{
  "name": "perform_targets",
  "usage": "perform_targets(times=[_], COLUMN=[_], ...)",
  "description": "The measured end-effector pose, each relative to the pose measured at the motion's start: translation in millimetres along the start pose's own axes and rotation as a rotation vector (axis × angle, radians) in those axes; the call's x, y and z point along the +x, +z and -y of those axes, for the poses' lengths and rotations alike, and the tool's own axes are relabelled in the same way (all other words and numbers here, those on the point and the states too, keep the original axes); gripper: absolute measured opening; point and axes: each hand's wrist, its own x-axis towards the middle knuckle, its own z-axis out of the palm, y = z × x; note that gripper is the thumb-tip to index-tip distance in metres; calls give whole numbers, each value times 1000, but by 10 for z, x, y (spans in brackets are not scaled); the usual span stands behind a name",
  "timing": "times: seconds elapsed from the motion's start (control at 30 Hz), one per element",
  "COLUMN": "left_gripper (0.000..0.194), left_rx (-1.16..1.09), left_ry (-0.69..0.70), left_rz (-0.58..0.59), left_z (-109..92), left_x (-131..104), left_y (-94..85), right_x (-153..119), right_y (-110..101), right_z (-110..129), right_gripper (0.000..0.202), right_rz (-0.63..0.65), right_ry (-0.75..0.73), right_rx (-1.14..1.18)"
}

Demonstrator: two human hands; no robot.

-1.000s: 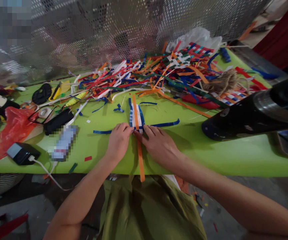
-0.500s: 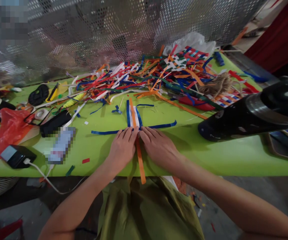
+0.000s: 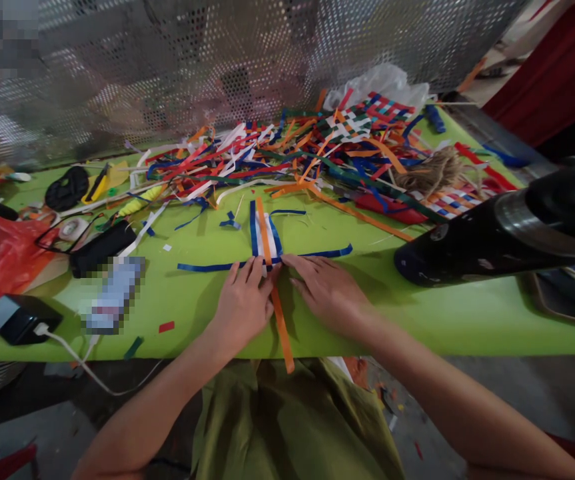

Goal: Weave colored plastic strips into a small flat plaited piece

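Observation:
An orange strip runs toward me down the middle of the green table, between blue and white strips at its far part. A blue crosswise strip lies across them, its ends reaching out left and right. My left hand rests with its fingertips on the crossing, fingers bent and close together over the strips. My right hand lies just right of the crossing, fingers slightly apart, fingertips touching the blue strip. What is under the fingertips is hidden.
A tangled pile of coloured strips spans the back. At the right lies a black bottle. On the left are a phone, a black adapter with a white cable, a black case and a red plastic bag.
My fingers have shifted at the crossing; the left thumb now sits lower and my right hand has opened slightly away from the orange strip. The view has moved slightly.

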Motion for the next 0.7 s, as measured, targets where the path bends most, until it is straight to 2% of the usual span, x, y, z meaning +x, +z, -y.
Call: perform_targets(times=[0.7], left_gripper=[53], left_rx=[12], left_ry=[40], left_rz=[66], left_z=[33], left_x=[48], left_y=[-162], right_x=[-9], right_y=[-30], right_z=[-17], right_gripper=[43], right_rz=[36], right_ry=[28], right_rx=[20])
